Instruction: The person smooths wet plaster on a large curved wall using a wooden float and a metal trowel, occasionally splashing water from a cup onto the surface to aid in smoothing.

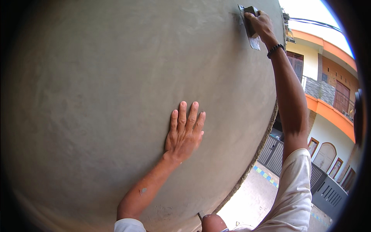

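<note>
A grey plastered wall [96, 96] fills most of the view. My left hand [184, 133] lies flat against its middle, fingers stretched upward and slightly apart, holding nothing. High at the upper right, my raised right hand [262, 25] is wrapped round the dark handle block of a plastering trowel [253, 41]. The trowel's thin metal blade stands nearly upright, tilted, at the wall near its right edge, with grey plaster smeared on it. A dark beaded bracelet [275, 49] circles my right wrist. A spot of plaster sticks to my left forearm.
The wall ends on the right in a rough edge [253, 167]. Past it are a pale paved street [251, 193], a grey metal gate [326, 193] and a house with orange bands [328, 112]. Overhead cables [315, 22] run at the top right. My knee [213, 223] shows at the bottom.
</note>
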The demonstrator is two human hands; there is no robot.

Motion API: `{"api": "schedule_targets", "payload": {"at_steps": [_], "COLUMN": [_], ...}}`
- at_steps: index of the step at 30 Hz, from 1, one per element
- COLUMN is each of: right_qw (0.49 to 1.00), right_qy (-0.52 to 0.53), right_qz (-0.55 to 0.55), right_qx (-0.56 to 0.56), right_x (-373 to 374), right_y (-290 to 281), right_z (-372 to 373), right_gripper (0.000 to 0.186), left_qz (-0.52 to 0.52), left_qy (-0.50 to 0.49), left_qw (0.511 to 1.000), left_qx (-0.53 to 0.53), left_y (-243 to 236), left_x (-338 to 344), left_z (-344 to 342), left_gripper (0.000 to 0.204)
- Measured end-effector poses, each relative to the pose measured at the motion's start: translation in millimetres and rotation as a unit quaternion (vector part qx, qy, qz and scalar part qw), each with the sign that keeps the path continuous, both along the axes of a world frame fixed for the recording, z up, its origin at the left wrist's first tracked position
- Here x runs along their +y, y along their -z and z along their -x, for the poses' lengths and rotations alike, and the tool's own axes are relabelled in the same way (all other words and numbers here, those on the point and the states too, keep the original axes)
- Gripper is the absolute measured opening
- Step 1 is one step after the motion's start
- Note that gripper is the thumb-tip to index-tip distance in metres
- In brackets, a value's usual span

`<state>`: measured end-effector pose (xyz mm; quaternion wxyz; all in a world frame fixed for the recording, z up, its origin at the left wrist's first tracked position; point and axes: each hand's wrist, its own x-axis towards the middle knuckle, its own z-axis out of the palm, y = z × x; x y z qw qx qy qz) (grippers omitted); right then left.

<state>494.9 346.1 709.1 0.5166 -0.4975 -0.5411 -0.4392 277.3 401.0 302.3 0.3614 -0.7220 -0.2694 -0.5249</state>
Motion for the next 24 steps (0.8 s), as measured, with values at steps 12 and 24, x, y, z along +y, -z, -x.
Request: {"api": "schedule_targets", "payload": {"at_steps": [12, 24], "right_qw": [0.997, 0.99], "right_qy": [0.052, 0.029], "right_qz": [0.0, 0.125], "right_qx": [-0.061, -0.052], "right_x": [-14.2, -25.1], "right_y": [58.8, 166.1], "right_z": [39.9, 20.3], "right_gripper": [0.054, 0.056], "left_qz": [0.069, 0.089], "left_qy": [0.168, 0.23], "left_qw": [0.955, 0.928], "left_qx": [-0.234, -0.279], "left_y": [53.3, 72.8], "left_x": [-59.6, -89.8], "left_z": [56.4, 74.6], "left_gripper": [0.054, 0.055]}}
